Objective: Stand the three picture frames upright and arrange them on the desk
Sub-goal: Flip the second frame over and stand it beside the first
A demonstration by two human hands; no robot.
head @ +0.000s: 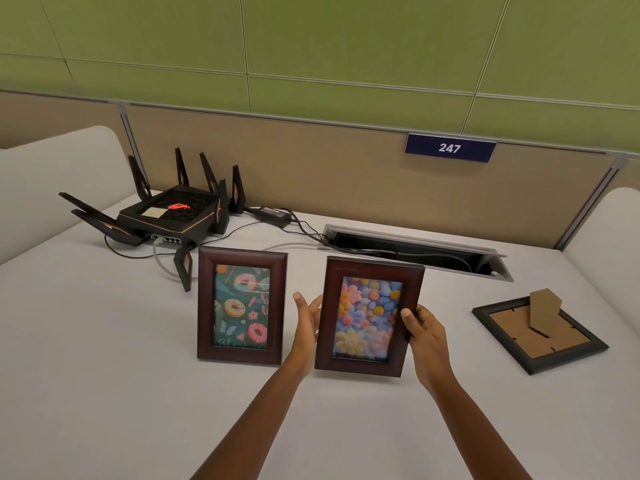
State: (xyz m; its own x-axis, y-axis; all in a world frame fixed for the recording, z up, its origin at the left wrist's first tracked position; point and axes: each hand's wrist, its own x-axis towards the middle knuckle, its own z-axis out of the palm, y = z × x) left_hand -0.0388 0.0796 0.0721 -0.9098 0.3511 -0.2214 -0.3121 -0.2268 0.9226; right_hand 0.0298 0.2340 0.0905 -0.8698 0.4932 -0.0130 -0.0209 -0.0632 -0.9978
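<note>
Your white desk (104,341) carries a black router (173,216) at the back left, so the open front is where the frames go: the doughnut frame (241,306) already stands upright at centre-left on its own, and the black frame (540,334) lies face down well to the right with its cardboard easel flipped up, not yet stood. You hold the flower frame (369,317) upright just right of the doughnut frame, apparently to line them up; whether its base touches the desk is unclear. Your right hand (424,336) pinches its right edge, thumb on the front, while your left hand (306,323) presses flat, fingers together, against its left edge.
</note>
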